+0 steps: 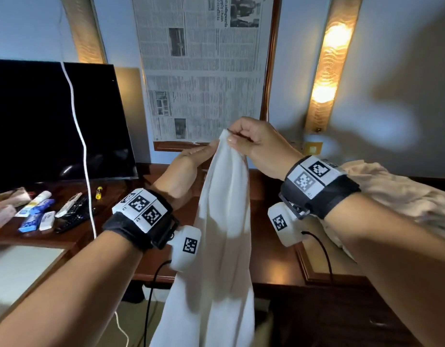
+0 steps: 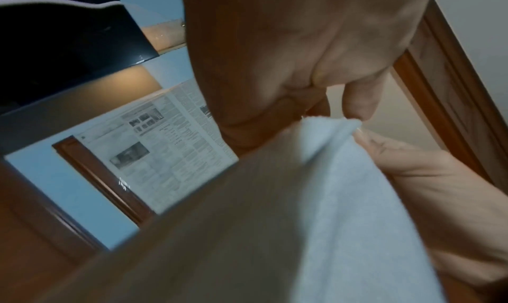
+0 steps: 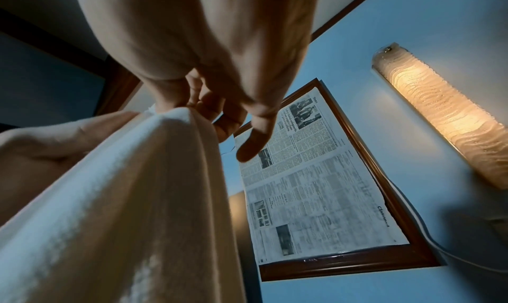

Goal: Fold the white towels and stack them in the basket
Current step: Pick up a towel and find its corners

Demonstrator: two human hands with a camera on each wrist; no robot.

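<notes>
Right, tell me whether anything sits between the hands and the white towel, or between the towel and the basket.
Nothing sits between the hands and the towel: the left hand and right hand both pinch its top corner, and it hangs free above the desk. No basket shows in any view, so the path to it cannot be judged.

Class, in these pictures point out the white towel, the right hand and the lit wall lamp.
white towel point(image 1: 224, 221): head view, on the hanging middle of the cloth.
right hand point(image 1: 256, 144): head view, on the back of the hand.
lit wall lamp point(image 1: 329, 71): head view, on its glowing glass.
</notes>
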